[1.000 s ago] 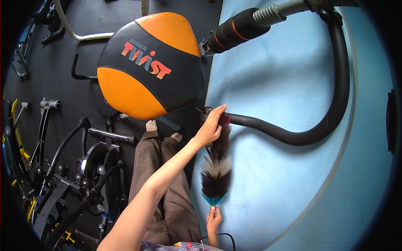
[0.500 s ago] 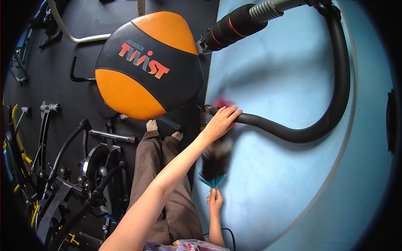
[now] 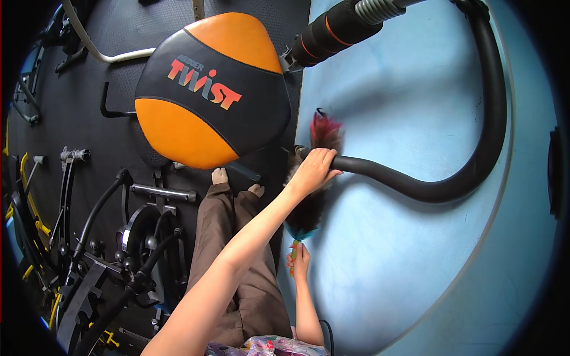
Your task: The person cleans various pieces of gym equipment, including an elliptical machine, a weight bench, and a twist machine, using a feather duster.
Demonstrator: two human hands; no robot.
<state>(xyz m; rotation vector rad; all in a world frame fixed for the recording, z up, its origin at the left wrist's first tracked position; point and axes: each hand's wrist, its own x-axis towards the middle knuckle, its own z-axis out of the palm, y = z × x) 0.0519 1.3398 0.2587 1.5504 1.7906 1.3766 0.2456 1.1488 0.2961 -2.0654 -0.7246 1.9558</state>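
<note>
My left hand is closed over the near end of a black padded curved handlebar. Below it, my right hand grips the green handle of a feather duster. Dark brown feathers run up behind the bar and my left hand, which hide their middle stretch. Past the bar the duster's pinkish-red tip shows against the light blue wall. Teal feathers ring the base just above my right fingers.
An orange and black padded seat marked "Twist" stands left of my hands. A black foam grip with a spring is above. Exercise machines with black bars crowd the lower left. The blue wall is close on the right.
My right hand has moved up with the duster, so its red tip now reaches farther past the bar. My left hand stays on the bar, its fingers curled more around it.
</note>
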